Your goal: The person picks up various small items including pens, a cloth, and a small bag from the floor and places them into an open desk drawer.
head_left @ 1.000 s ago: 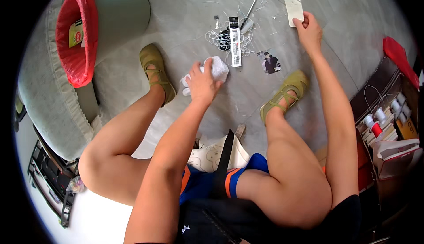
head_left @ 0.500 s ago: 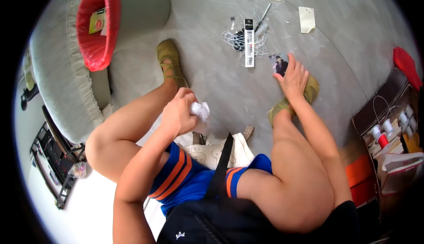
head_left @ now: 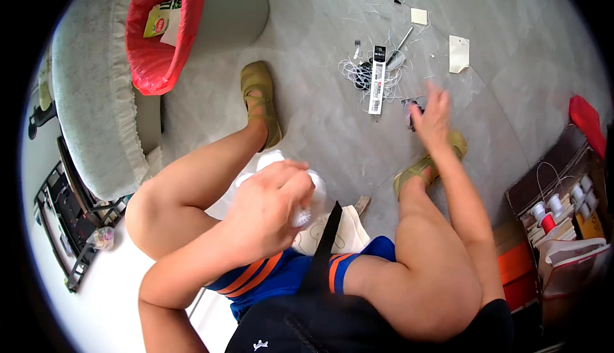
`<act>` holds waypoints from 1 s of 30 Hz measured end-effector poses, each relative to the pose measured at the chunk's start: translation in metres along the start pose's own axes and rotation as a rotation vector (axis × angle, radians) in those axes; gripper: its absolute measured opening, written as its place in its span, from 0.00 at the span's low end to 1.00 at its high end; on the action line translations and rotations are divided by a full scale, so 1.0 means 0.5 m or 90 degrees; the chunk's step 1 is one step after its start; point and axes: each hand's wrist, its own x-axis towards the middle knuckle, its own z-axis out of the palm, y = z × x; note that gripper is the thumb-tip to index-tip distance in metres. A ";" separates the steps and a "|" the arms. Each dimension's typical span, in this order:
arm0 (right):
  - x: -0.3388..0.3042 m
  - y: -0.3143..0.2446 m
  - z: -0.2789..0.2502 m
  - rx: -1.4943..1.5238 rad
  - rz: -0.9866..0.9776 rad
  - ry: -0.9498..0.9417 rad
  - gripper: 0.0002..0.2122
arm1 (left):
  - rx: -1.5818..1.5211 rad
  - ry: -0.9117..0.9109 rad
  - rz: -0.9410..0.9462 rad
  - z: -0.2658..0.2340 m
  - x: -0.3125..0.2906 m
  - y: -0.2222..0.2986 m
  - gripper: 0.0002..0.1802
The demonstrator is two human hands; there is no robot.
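Observation:
My left hand [head_left: 272, 209] is closed around a crumpled white bundle [head_left: 302, 215], above my left thigh. Pale, partly see-through folds stick out past the knuckles and are smeared by motion, so whether it is plastic or cloth I cannot tell. My right hand [head_left: 433, 123] reaches low beside my right shoe, fingers stretched and thumb apart, slightly blurred. By its thumb is a small dark picture card [head_left: 410, 111] on the grey floor, partly covered by the hand. Just left of the card lie a slim white-and-black packet [head_left: 377, 81] and a tangle of pale cord [head_left: 352, 71].
A grey bin [head_left: 236, 7] with a red liner lies tipped toward me at upper left, wrappers inside. A pen [head_left: 403, 39] and paper tags [head_left: 458, 54] lie on the floor. At right stands a box holding thread spools [head_left: 547, 222]. Pale fabric furniture [head_left: 89, 116] borders the left.
My left hand has moved nearer with the white bundle, which looks more spread out. My right hand stays near the picture card. The view has shifted slightly.

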 end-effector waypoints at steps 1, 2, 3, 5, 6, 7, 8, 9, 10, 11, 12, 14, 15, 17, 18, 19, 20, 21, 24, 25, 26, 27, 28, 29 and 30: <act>0.052 0.016 -0.016 -0.015 -0.044 0.080 0.32 | -0.006 -0.038 -0.040 -0.024 0.002 0.013 0.15; 0.105 0.030 -0.034 -0.049 -0.004 0.143 0.32 | -0.012 -0.034 -0.036 -0.042 0.007 0.023 0.15; 0.155 0.047 -0.047 -0.083 0.036 0.205 0.32 | 0.071 -0.071 0.001 -0.055 0.016 0.027 0.14; 0.241 0.070 -0.056 -0.154 0.041 0.241 0.34 | 0.154 -0.102 0.037 -0.061 0.018 0.029 0.13; 0.269 0.062 -0.051 -0.158 0.037 0.240 0.34 | 0.199 -0.077 0.091 -0.050 0.021 0.032 0.11; 0.293 0.052 -0.044 -0.209 0.037 0.161 0.34 | 0.243 -0.051 0.145 -0.038 0.024 0.035 0.09; 0.305 0.033 -0.030 -0.252 0.034 0.078 0.35 | 0.264 -0.040 0.188 -0.025 0.022 0.042 0.07; 0.304 0.010 -0.015 -0.254 0.029 0.075 0.35 | 0.260 -0.037 0.186 -0.011 0.016 0.042 0.07; 0.297 -0.017 0.008 -0.233 -0.017 0.046 0.35 | 0.257 -0.061 0.192 0.004 0.007 0.042 0.07; 0.287 -0.040 0.029 -0.213 -0.060 0.018 0.35 | 0.253 -0.086 0.202 0.016 0.000 0.041 0.07; 0.273 -0.064 0.047 -0.215 -0.064 0.017 0.35 | 0.279 -0.111 0.208 0.020 -0.009 0.040 0.07; 0.235 -0.107 0.073 -0.121 -0.180 -0.030 0.34 | 0.278 -0.109 0.219 0.031 -0.028 0.040 0.07; 0.217 -0.122 0.076 -0.124 -0.183 -0.033 0.34 | 0.277 -0.111 0.233 0.036 -0.036 0.041 0.08; 0.186 -0.144 0.073 -0.086 -0.180 -0.031 0.35 | 0.261 -0.141 0.224 0.035 -0.045 0.049 0.10; 0.180 -0.144 0.068 -0.114 -0.160 0.017 0.38 | 0.280 -0.143 0.237 0.034 -0.047 0.051 0.10; 0.178 -0.133 0.069 -0.117 -0.163 0.015 0.38 | 0.299 -0.145 0.250 0.032 -0.049 0.054 0.10; 0.176 -0.107 0.065 -0.137 -0.064 0.086 0.40 | 0.313 -0.175 0.241 0.027 -0.045 0.061 0.11; 0.178 -0.098 0.066 -0.147 0.033 0.157 0.42 | 0.313 -0.173 0.239 0.023 -0.047 0.063 0.11; 0.202 -0.094 0.063 -0.146 0.039 0.102 0.47 | 0.370 -0.157 0.241 0.017 -0.049 0.060 0.12; 0.199 -0.101 0.068 -0.149 0.037 0.103 0.47 | 0.385 -0.166 0.235 0.018 -0.051 0.058 0.12; 0.190 -0.115 0.081 -0.160 -0.010 0.054 0.48 | 0.402 -0.175 0.230 0.018 -0.053 0.057 0.13; 0.178 -0.138 0.092 -0.171 -0.058 0.003 0.50 | 0.399 -0.173 0.230 0.019 -0.055 0.055 0.13; 0.164 -0.155 0.105 -0.146 -0.070 -0.023 0.52 | 0.403 -0.195 0.218 0.021 -0.055 0.055 0.13; 0.154 -0.166 0.108 -0.149 -0.071 -0.023 0.52 | 0.405 -0.216 0.206 0.023 -0.055 0.056 0.14; 0.146 -0.176 0.109 -0.141 -0.082 -0.027 0.53 | 0.403 -0.214 0.207 0.024 -0.056 0.055 0.14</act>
